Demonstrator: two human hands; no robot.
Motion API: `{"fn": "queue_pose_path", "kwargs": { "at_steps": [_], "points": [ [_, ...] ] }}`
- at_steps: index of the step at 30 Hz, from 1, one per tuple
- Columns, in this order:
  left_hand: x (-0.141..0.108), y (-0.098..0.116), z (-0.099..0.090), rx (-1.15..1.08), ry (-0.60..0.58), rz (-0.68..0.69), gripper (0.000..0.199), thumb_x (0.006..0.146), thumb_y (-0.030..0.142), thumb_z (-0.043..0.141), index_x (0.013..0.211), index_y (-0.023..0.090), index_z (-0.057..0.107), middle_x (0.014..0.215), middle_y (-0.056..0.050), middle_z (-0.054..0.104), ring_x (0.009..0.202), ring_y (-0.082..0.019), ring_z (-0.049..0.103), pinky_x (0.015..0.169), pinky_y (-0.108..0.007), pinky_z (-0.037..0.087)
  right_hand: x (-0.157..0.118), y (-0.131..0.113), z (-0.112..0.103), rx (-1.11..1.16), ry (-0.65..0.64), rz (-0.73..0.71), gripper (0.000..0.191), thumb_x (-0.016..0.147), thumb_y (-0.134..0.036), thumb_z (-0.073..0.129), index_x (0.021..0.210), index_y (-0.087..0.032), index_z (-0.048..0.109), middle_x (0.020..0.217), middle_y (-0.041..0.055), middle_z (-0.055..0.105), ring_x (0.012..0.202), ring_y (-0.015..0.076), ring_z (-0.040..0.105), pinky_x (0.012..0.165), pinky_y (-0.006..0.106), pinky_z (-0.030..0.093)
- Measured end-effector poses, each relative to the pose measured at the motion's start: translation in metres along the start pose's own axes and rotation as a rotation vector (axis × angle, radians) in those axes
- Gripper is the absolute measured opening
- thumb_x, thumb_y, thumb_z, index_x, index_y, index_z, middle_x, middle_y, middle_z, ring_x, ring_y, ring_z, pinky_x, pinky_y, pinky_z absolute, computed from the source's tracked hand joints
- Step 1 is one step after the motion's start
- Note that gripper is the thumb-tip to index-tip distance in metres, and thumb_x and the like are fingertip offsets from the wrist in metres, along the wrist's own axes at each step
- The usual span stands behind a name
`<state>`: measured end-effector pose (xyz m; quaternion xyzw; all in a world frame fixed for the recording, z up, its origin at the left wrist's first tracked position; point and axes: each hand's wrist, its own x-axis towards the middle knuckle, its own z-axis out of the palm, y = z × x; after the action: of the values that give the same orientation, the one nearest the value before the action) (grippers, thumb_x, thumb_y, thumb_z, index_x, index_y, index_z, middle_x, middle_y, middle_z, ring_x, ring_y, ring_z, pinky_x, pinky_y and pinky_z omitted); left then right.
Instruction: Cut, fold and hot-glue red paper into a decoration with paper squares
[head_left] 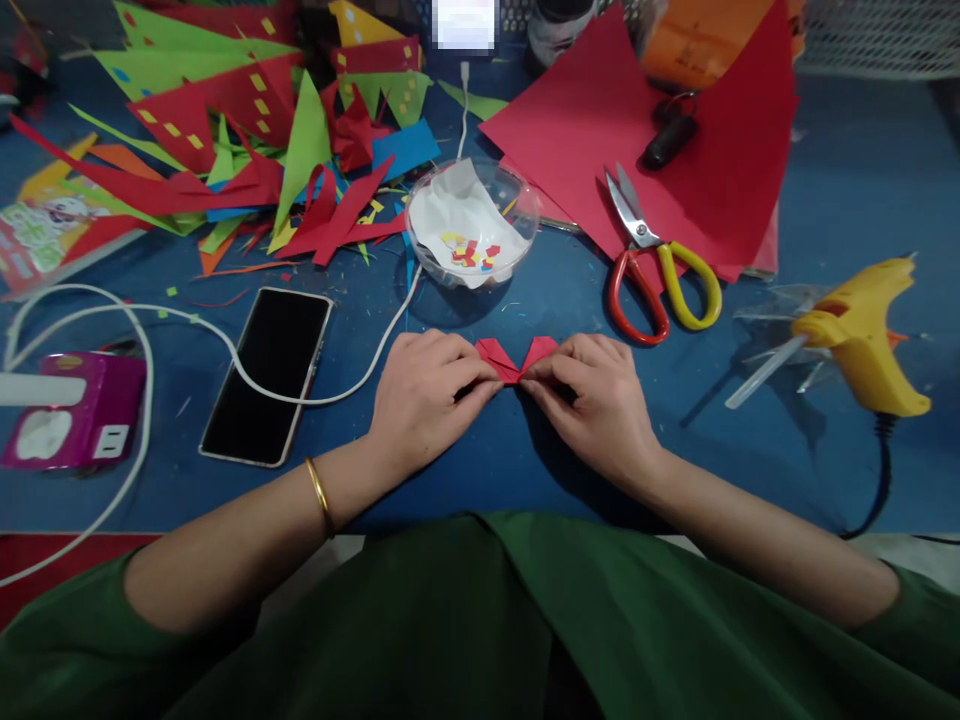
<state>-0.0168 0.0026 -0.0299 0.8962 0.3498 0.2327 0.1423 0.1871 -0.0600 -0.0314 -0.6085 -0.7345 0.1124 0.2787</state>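
1 pc. red folded paper [511, 377], btwn L hand [426, 390] & R hand [600, 398], over blue table [465, 485]; long axis approx. L–R. Grip: ea. hand's thumb & fingers pinched on own end; neither hand nearer.

Open bench [690, 390] lies between the right hand [604, 400] and the glue gun [862, 340], whose stick juts into that gap. Straight ahead, the bowl [517, 195] blocks the way; between it and the scissors [641, 235] a lane runs forward to the red sheets [562, 130]. Beside the left hand [427, 385], a cable [322, 402] crosses the narrow strip toward the phone [285, 340]. Beyond the phone, scraps [247, 185] bar passage.
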Motion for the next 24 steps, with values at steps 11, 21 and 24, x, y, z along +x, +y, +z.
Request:
{"fn": "queue_pose_path", "kwargs": {
  "at_steps": [11, 21, 24],
  "points": [
    [0.0044, 0.0025, -0.0003, -0.042, 0.017, -0.081, 0.016, 0.09, 0.028, 0.072, 0.075, 0.022, 0.071, 0.077, 0.0, 0.072, 0.075, -0.019, 0.062, 0.072, -0.039, 0.04, -0.0006, -0.0029, 0.0021, -0.004, 0.04, 0.079, 0.013, 0.091, -0.028, 0.069, 0.079, -0.022, 0.069, 0.078, 0.0024, 0.062, 0.081, 0.0213, 0.057, 0.08, 0.039, 0.039],
    [0.0055, 0.0042, 0.0008, 0.012, 0.006, -0.103, 0.021, 0.09, 0.028, 0.07, 0.07, 0.021, 0.066, 0.074, -0.001, 0.069, 0.075, -0.021, 0.06, 0.073, -0.041, 0.039, -0.0007, -0.0031, 0.0031, -0.042, 0.041, 0.086, 0.012, 0.09, -0.027, 0.069, 0.08, -0.022, 0.067, 0.081, 0.0029, 0.063, 0.081, 0.0217, 0.057, 0.079, 0.039, 0.039],
    [0.0057, 0.0045, 0.0011, 0.021, 0.001, -0.106, 0.022, 0.09, 0.026, 0.07, 0.069, 0.021, 0.065, 0.073, -0.001, 0.068, 0.075, -0.021, 0.06, 0.073, -0.041, 0.039, -0.0007, -0.0027, 0.0035, -0.039, 0.04, 0.09, 0.012, 0.09, -0.027, 0.069, 0.08, -0.022, 0.066, 0.081, 0.003, 0.063, 0.081, 0.0218, 0.057, 0.078, 0.039, 0.04]
  ]
}}
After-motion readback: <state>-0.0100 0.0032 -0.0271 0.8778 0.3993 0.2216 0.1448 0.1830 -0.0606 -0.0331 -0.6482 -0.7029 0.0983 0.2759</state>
